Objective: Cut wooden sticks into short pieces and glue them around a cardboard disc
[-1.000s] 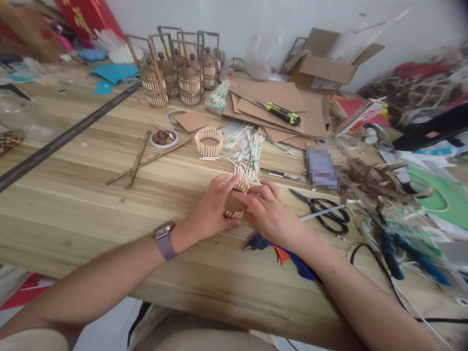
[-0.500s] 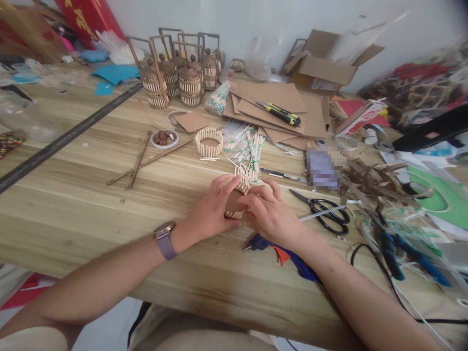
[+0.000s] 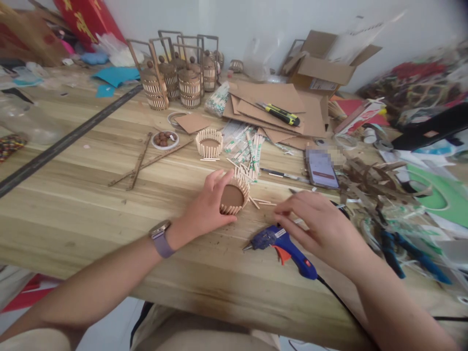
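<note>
My left hand point(image 3: 206, 207) is curled round the side of a small round stick cup point(image 3: 233, 196), a brown cardboard disc ringed by short upright wooden sticks. Thumb and fingers press on its wall. Over to the right, my right hand point(image 3: 321, 229) hovers above a blue hot glue gun point(image 3: 292, 248), its fingertips pinched together; whatever they hold, if anything, I cannot make out. The glue gun lies on its side, nozzle pointing left. A few loose sticks point(image 3: 263, 202) lie between the cup and my right hand. Behind stands a second stick cup point(image 3: 209, 143).
Wrapped sticks point(image 3: 252, 151) lie behind the cup. Scissors point(image 3: 294, 191) are partly hidden by my right hand. A phone point(image 3: 322, 168), pliers point(image 3: 405, 256) and brown strips point(image 3: 369, 183) crowd the right. Lidded baskets point(image 3: 190, 87) and cardboard sheets point(image 3: 266, 100) stand farther back.
My right hand has let go of the stick cup and moved right, over the glue gun. The loose sticks beside the cup now show. My left hand stays on the cup.
</note>
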### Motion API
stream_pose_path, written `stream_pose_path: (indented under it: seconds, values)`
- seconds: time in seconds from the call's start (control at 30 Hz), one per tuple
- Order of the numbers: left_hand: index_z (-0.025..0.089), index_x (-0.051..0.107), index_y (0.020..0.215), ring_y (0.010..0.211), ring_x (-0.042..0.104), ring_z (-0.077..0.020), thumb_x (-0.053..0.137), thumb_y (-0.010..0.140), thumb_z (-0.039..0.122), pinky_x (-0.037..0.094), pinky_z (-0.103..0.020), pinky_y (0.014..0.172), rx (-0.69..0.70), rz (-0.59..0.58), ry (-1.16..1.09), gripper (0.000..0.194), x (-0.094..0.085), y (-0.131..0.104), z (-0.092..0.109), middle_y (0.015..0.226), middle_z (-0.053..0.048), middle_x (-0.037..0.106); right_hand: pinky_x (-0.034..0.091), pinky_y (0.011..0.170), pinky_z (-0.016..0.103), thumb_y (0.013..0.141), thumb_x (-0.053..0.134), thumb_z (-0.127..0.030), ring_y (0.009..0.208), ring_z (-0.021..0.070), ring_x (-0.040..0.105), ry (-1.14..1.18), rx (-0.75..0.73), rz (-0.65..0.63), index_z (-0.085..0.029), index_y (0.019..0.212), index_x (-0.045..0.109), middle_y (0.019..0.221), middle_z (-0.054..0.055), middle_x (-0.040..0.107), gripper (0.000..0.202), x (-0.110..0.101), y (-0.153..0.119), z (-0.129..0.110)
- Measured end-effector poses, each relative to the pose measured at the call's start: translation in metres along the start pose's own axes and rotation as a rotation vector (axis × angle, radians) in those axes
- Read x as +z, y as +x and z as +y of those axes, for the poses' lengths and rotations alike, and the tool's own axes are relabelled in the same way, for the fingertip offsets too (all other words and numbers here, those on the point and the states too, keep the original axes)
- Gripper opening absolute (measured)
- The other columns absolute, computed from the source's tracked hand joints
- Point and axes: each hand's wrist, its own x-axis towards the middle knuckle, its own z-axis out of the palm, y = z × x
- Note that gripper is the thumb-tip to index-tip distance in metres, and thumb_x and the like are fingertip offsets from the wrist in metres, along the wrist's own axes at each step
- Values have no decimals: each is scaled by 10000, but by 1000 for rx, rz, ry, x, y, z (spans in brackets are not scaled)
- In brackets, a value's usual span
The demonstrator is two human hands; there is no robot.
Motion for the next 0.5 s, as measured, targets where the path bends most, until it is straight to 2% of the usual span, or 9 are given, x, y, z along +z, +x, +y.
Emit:
stream_pose_path:
  seconds: [0.13, 0.27, 0.37, 0.5]
  values:
    - [347, 76, 1523, 1436, 271, -407, 911, 585, 187, 348, -645, 1121, -11, 38, 7, 1267, 4, -3, 3, 1491, -161, 246, 448, 531, 297, 935, 542, -400, 612, 212, 654, -47, 232, -209, -216, 838, 644, 740, 48, 696, 232, -6, -38, 5]
    - [317, 90, 1530, 1431, 281, -419, 905, 581, 158, 363, -628, 1114, -25, 66, 11, 1261, 8, -3, 3, 1487, -178, 246, 472, 510, 280, 830, 672, -304, 592, 207, 689, 12, 393, -400, -213, 844, 651, 772, 39, 739, 94, 11, -58, 3]
    - [313, 83, 1531, 1421, 307, -407, 897, 586, 143, 361, -615, 1118, -22, 80, 7, 1259, 9, -2, 2, 1479, -181, 259, 505, 551, 288, 803, 687, -247, 637, 216, 704, 56, 489, -425, -205, 823, 629, 756, 35, 730, 75, 21, -58, -2]
    - [299, 74, 1532, 1405, 338, -407, 915, 567, 158, 358, -610, 1119, -9, 83, 8, 1289, 9, -2, 3, 1470, -201, 256, 540, 618, 322, 850, 630, -232, 714, 232, 717, 77, 521, -429, -190, 867, 630, 817, 62, 731, 46, 19, -59, -6]
